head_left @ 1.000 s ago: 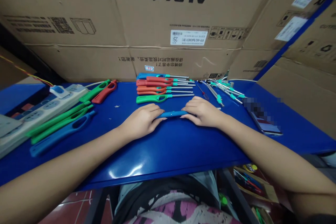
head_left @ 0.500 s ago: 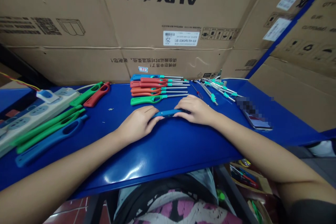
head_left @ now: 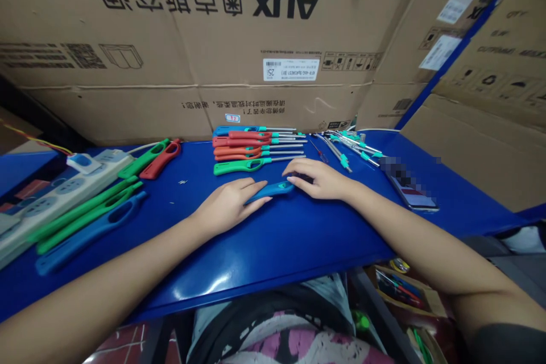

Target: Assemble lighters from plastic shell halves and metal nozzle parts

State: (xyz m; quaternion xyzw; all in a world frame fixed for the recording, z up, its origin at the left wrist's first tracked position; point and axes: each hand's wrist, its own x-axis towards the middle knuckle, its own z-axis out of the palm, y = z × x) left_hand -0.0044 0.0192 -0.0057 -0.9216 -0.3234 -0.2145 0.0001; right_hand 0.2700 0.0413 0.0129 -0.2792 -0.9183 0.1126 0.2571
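Note:
Over the blue tabletop (head_left: 239,256), my left hand (head_left: 228,205) grips a blue lighter handle (head_left: 271,190) between thumb and fingers. The thumb and curled fingers of my right hand (head_left: 318,180) close on the handle's right end, partly hiding it; no metal tube shows there. Just beyond my hands lies a stack of assembled gas lighters in green, orange, red and blue, the nearest a green lighter (head_left: 239,166). A small screwdriver (head_left: 319,151) is behind my right hand. To its right is a pile of metal lighter tubes (head_left: 341,153) with teal fittings.
At the left, a white power strip (head_left: 55,199) runs beside loose handles, including a blue handle (head_left: 85,233) and a red handle (head_left: 161,159). A phone (head_left: 412,190) lies at the right. Large cardboard (head_left: 170,68) walls the back. Small pale bits (head_left: 183,182) lie left of centre.
The blue handle has turned so more of its side and trigger opening shows. My right hand has shifted toward its right end. The view has tilted slightly.

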